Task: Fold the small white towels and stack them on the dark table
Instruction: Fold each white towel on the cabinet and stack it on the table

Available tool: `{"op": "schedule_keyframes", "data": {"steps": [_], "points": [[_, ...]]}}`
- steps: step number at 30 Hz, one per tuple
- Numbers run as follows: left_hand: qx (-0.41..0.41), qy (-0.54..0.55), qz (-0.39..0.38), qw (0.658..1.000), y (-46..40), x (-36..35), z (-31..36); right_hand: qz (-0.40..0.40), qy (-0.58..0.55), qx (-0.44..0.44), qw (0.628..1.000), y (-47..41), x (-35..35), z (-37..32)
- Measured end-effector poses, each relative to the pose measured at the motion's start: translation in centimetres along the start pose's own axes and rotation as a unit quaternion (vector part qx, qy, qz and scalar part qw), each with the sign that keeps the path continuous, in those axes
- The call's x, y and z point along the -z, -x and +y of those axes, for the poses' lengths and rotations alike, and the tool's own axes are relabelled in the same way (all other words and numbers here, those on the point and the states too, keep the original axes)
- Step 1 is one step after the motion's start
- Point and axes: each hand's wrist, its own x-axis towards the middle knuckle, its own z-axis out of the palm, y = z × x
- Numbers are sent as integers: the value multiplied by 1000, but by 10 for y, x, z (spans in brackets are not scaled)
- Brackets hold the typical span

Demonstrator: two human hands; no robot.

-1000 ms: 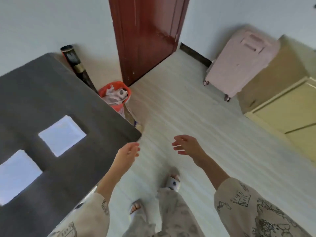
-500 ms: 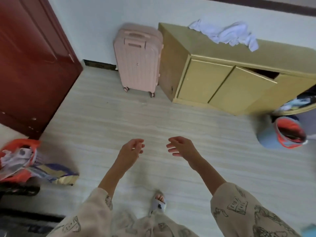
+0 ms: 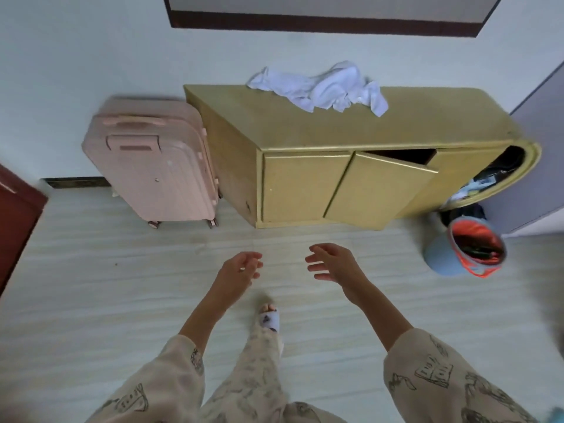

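White towels (image 3: 320, 88) lie in a crumpled heap on top of a yellow wooden cabinet (image 3: 360, 129) in the upper middle of the frame. One cabinet door hangs ajar. A pink suitcase (image 3: 151, 164) stands just left of the cabinet, against the wall. In the lower centre, above the pale floor (image 3: 91, 285), the left hand (image 3: 239, 270) and right hand (image 3: 334, 262) reach forward, both empty, fingers loosely spread and slightly curved. A blue bin (image 3: 457, 254) sits at right.

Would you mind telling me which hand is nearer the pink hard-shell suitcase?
Left. The left hand hangs below and right of the pink hard-shell suitcase; the right hand is farther right, beyond it.
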Motion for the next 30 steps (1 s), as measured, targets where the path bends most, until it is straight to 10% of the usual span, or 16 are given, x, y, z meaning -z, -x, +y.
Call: {"op": "schedule_keyframes", "data": {"steps": [23, 30], "points": [[52, -41, 12, 998, -430, 8, 183, 31, 31, -28, 999, -432, 92, -234], [90, -48, 15, 995, -548, -13, 234, 43, 273, 18, 961, -571, 120, -285]]}}
